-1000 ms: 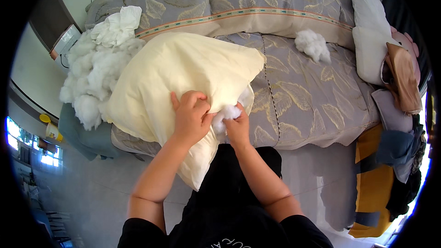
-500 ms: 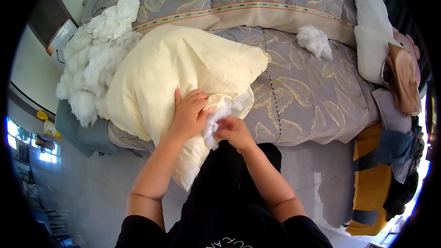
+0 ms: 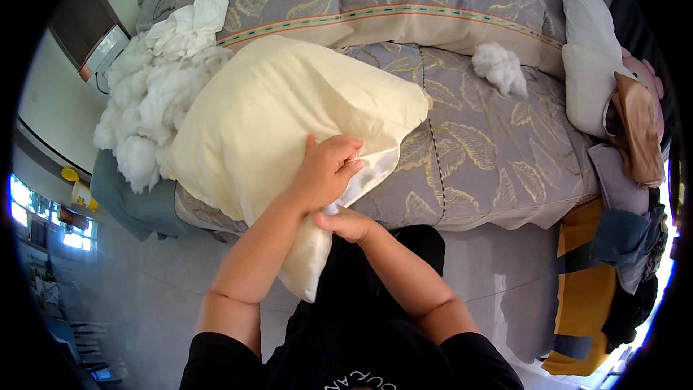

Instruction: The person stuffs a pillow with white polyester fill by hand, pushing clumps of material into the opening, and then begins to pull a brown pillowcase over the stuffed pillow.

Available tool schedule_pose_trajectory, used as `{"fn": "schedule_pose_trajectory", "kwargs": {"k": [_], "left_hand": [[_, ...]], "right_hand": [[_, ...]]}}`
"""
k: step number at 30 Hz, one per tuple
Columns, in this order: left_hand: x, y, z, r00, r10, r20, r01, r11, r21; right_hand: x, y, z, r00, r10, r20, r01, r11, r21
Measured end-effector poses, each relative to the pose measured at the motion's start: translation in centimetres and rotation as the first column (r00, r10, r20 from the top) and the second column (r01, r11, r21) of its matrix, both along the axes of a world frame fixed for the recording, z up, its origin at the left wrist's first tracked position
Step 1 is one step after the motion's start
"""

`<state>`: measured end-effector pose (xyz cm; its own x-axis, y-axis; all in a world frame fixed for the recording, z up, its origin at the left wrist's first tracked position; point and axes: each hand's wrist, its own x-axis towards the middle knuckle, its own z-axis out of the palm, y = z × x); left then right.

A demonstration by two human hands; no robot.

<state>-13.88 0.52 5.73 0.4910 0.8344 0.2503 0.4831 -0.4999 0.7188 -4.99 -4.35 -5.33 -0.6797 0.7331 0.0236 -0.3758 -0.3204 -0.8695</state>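
Note:
A plump cream pillow cover lies over the front of the sofa, its near corner hanging down past the seat. Along its right side is an opening, where a small bit of white stuffing shows between my hands. My left hand lies across the cover at the opening, its fingers bent around the edge fabric. Just below, my right hand grips the lower edge of the opening, thumb on top; its other fingers are hidden by the cloth.
A heap of white stuffing sits on the sofa's left end, a crumpled white cloth on top. One loose tuft rests on the patterned seat. Cushions and folded fabrics, including a mustard cloth, line the right side.
My right hand has moved left and down from the stuffing onto the cover's edge. My left hand has shifted right over the opening. Far less stuffing shows now.

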Motion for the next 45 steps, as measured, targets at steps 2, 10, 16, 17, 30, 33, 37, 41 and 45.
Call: {"fn": "schedule_pose_trajectory", "kwargs": {"k": [2,10,16,17,30,33,37,41,45], "left_hand": [[-0.4,0.8,-2.3,0.999,-0.011,-0.041,0.011,1.000,0.005],[-1.2,1.7,-5.1,0.983,0.057,-0.176,-0.020,0.979,0.204],[-6.0,-3.2,4.5,0.910,0.207,-0.358,-0.019,0.885,0.465],[-7.4,-3.6,4.2,0.870,0.257,-0.421,-0.072,0.910,0.407],[-8.0,-3.6,-9.3,0.637,0.399,-0.660,-0.270,0.917,0.293],[-7.4,-3.7,-7.7,0.708,0.441,-0.551,-0.328,0.897,0.296],[-7.9,0.3,-3.6,0.752,0.508,-0.421,-0.389,0.857,0.338],[-4.2,1.8,0.3,0.760,0.529,-0.377,-0.368,0.829,0.421],[-3.7,1.6,-6.2,0.679,0.386,-0.624,-0.253,0.922,0.294]], "right_hand": [[0.8,0.3,2.2,0.976,0.186,0.112,-0.181,0.982,-0.053],[2.2,-2.2,0.2,0.763,-0.406,0.503,0.371,0.912,0.174],[1.7,-2.4,2.7,0.942,-0.312,0.124,0.278,0.932,0.231],[1.4,-1.8,2.9,0.964,-0.224,0.142,0.177,0.942,0.286],[-0.1,-1.9,-0.9,0.768,-0.304,0.564,0.082,0.920,0.384],[0.9,-0.9,0.0,0.649,-0.634,0.422,0.352,0.741,0.572],[1.7,5.0,6.8,0.438,-0.727,0.529,0.541,0.683,0.490],[2.8,10.0,5.1,0.431,-0.820,0.375,0.607,0.572,0.552],[3.2,9.1,0.9,0.247,-0.815,0.523,0.379,0.579,0.722]]}}
